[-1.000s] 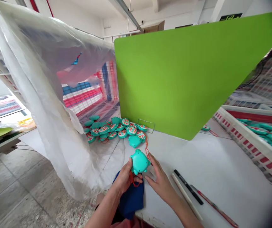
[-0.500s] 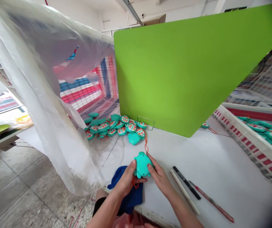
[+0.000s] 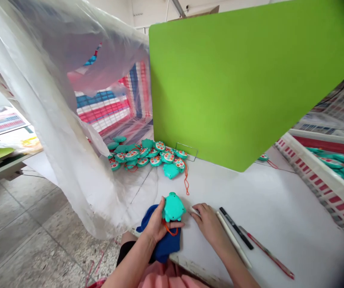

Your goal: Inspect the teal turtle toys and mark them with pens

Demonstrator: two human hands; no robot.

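My left hand [image 3: 157,224] grips a turquoise animal-shaped toy [image 3: 173,207], its plain side with small dark dots facing up. An orange cord [image 3: 170,229] hangs from the toy over my fingers. My right hand [image 3: 205,218], just right of the toy and apart from it, rests low over the white table with fingers closed on a small white object [image 3: 193,210], mostly hidden. Below my left hand lies a blue cloth [image 3: 167,249]. By my right forearm are a white stick [image 3: 233,240], a black marker [image 3: 236,228] and a thin red pen [image 3: 269,254].
Similar toys [image 3: 142,154], several showing colourful dotted faces, lie heaped at the back beside a plastic sheet [image 3: 52,104]. A green board [image 3: 235,84] stands behind the white table [image 3: 214,182]. At right, a white crate [image 3: 319,188] holds more toys. A wire stand [image 3: 191,152] sits at the board's foot.
My right hand has let go of the toy and moved right, closing on a small white object. The left hand keeps the toy, which has shifted slightly left.
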